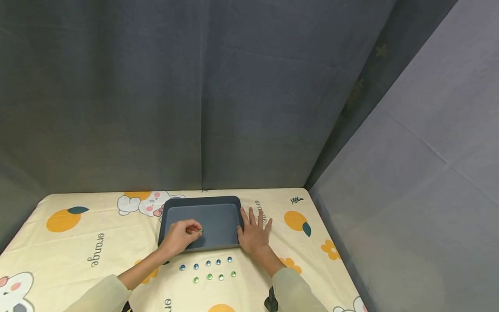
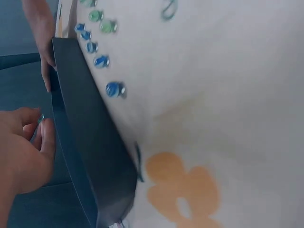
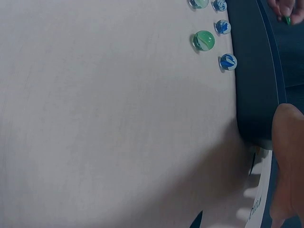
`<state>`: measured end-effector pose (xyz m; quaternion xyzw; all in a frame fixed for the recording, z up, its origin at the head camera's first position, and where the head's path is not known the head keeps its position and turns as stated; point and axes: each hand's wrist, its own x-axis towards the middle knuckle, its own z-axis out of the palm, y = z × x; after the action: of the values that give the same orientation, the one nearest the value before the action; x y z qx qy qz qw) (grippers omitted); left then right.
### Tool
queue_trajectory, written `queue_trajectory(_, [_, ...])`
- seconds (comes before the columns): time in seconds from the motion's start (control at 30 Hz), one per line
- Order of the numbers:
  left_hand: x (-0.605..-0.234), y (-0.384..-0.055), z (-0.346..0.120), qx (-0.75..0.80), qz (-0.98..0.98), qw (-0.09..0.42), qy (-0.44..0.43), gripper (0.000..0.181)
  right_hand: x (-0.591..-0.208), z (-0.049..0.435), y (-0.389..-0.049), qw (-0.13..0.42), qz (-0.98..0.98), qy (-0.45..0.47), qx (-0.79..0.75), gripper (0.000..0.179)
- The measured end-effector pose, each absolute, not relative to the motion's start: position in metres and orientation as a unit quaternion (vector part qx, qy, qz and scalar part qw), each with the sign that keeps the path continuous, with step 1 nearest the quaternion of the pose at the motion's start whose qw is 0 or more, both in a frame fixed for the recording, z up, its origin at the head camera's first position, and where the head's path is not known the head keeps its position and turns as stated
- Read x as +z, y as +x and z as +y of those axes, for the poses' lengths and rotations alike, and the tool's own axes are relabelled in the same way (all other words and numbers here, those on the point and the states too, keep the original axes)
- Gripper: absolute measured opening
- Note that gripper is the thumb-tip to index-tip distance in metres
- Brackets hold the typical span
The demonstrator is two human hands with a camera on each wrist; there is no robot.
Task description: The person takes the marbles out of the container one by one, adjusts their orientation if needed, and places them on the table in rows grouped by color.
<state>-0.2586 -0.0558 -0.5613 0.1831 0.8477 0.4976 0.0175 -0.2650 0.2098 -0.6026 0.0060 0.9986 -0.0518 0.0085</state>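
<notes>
A dark grey rectangular tray (image 1: 218,216) lies on the patterned cloth. Over its left part, my left hand (image 1: 180,236) pinches a green marble (image 1: 201,231) between thumb and fingers; the left wrist view also shows this marble (image 2: 41,118) at the fingertips. My right hand (image 1: 255,234) rests with spread fingers at the tray's right edge, its thumb side touching the rim. In front of the tray, a row of blue marbles (image 1: 208,263) lies on the cloth. Nearer to me is a row of green marbles (image 1: 209,276).
A cream tablecloth (image 1: 121,242) with oranges, flowers and rabbits covers the table. Dark grey curtain (image 1: 156,108) hangs behind it, and a lighter grey panel (image 1: 421,195) stands along the right side. A small dark object (image 1: 271,300) shows beside my right sleeve.
</notes>
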Motion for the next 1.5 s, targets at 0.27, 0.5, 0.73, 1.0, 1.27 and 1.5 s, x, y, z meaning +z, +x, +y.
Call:
queue_trajectory(0.27, [-0.567, -0.237, -0.060, 0.493, 0.854, 0.017, 0.165, 0.011, -0.603, 0.211, -0.266, -0.004, 0.999, 0.003, -0.054, 0.063])
queue_trajectory(0.5, [-0.570, -0.217, -0.064, 0.500, 0.848, 0.012, 0.178, 0.010, -0.605, 0.210, -0.268, 0.013, 0.999, 0.010, -0.050, 0.064])
queue_trajectory(0.73, [-0.578, -0.191, -0.073, 0.505, 0.847, 0.011, 0.167, 0.010, -0.600, 0.207, -0.265, 0.009, 0.999, 0.006, -0.048, 0.063])
queue_trajectory(1.0, [-0.590, -0.169, -0.085, 0.494, 0.856, 0.034, 0.147, 0.012, -0.599, 0.207, -0.264, 0.003, 0.999, 0.003, -0.042, 0.063])
queue_trajectory(1.27, [-0.601, -0.155, -0.088, 0.443, 0.886, 0.057, 0.121, 0.015, -0.600, 0.208, -0.264, 0.004, 0.999, 0.005, -0.041, 0.063])
queue_trajectory(1.5, [-0.608, -0.152, -0.087, 0.434, 0.889, 0.031, 0.142, 0.020, -0.599, 0.209, -0.263, 0.006, 0.999, 0.003, -0.048, 0.063])
